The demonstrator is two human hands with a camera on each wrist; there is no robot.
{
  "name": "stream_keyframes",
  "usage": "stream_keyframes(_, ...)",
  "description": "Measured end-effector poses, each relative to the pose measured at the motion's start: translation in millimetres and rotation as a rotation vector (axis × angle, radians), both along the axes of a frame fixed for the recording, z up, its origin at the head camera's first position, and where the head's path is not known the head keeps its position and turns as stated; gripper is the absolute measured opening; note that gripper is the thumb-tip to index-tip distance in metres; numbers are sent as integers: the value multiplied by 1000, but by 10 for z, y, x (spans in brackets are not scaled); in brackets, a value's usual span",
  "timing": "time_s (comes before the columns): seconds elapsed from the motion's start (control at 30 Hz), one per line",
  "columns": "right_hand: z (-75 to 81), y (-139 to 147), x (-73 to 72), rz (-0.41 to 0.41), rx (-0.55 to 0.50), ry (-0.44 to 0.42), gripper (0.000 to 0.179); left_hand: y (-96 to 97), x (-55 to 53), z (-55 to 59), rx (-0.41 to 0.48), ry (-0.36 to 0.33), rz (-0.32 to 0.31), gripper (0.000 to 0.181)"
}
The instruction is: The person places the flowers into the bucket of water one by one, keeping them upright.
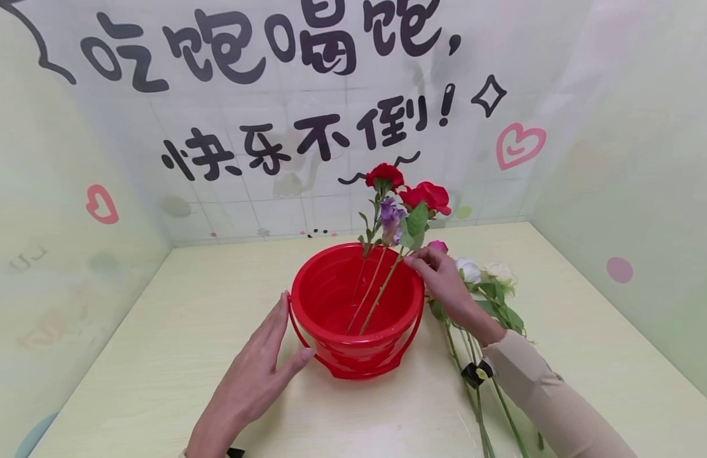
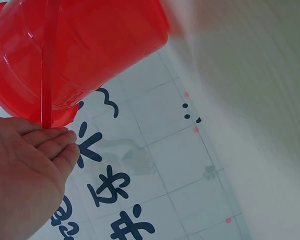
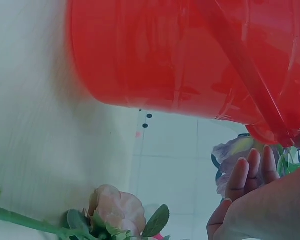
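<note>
A red bucket (image 1: 358,356) stands on the table with three flowers inside: a red carnation (image 1: 384,175), a purple flower (image 1: 391,219) and a red rose (image 1: 426,197), their stems slanting to the bottom. My left hand (image 1: 253,366) rests straight fingers against the bucket's left side, by its handle (image 2: 49,65); its thumb points forward. My right hand (image 1: 445,283) is at the right rear rim, fingertips right beside the rose stem (image 1: 382,289). In the right wrist view its loosely bent fingers (image 3: 252,172) show beside the handle joint, holding nothing visible.
To the right, under my right forearm, lie more flowers with green stems: a white one (image 1: 468,270), a cream one (image 1: 501,273) and a pink one (image 1: 439,245). A black clip-like piece (image 1: 476,374) sits across their stems. Printed walls bound the table (image 1: 227,286) behind and at both sides.
</note>
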State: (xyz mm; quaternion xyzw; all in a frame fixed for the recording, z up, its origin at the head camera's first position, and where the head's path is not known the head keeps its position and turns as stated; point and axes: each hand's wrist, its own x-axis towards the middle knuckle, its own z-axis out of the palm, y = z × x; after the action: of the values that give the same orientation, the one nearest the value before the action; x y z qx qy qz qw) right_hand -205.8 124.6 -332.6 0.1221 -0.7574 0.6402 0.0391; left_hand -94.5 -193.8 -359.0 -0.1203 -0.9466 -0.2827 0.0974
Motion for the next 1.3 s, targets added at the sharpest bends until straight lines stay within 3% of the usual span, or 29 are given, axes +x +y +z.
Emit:
stream_keyframes(0.57,-89,207,35,-62,-27,-71,32,25,-6,-24,4,-4,-10,96)
stream_keyframes(1.13,-288,789,168,-157,60,-99,26,21,-20,12,-12,-23,-6,96)
stream_keyframes(1.3,-363,935,193,-144,114,-119,22,18,-17,11,-7,-31,-6,96)
